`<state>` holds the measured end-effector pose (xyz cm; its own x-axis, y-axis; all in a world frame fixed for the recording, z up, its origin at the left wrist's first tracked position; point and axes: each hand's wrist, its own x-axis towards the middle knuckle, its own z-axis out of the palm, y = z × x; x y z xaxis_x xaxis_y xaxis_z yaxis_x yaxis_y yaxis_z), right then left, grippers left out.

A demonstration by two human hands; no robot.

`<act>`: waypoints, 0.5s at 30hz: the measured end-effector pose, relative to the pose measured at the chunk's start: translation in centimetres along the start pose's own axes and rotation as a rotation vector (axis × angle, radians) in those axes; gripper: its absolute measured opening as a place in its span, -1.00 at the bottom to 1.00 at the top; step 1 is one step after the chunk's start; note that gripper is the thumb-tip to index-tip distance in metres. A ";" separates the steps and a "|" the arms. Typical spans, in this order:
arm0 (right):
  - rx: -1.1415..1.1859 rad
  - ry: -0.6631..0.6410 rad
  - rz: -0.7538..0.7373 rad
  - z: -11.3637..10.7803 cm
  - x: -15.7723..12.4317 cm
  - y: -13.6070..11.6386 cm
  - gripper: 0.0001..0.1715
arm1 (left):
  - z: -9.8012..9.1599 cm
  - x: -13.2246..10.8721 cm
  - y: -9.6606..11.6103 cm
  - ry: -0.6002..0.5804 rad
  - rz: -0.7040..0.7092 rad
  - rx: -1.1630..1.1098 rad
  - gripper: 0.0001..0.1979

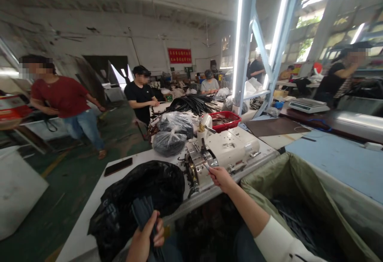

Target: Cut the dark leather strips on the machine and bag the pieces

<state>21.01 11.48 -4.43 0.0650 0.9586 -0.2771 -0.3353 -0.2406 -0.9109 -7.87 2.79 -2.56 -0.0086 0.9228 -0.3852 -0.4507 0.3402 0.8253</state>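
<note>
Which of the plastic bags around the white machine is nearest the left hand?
The black bag, right by the left hand and its dark strips; the others are see-through clear bags sitting farther back.

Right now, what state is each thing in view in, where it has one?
Left grip, closed around dark strips
Right grip, at the machine, hold unclear
Machine, running or stopped: cannot tell
Black bag, open
Nearest clear bag, tied shut
Phone, lying flat
Red basket, open, with contents
Green-lined bin, open, dark pieces inside
Light tubes, lit
</note>
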 end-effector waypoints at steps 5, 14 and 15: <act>0.004 0.075 0.025 0.1 1.7 0.1 -0.60 | 0.7 -0.9 -0.1 -0.003 0.002 -0.030 -0.54; -0.043 0.153 0.051 0.9 4.6 -0.3 -0.61 | 1.3 -0.7 -0.4 0.091 0.019 -0.024 -0.54; -0.052 0.161 0.044 0.9 4.7 -0.3 -0.61 | 1.3 -0.6 -0.5 0.091 0.015 -0.028 -0.55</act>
<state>20.54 16.22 -5.19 0.2024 0.9115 -0.3582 -0.2922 -0.2929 -0.9104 -6.53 2.29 -2.17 -0.0958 0.9070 -0.4101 -0.4743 0.3206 0.8199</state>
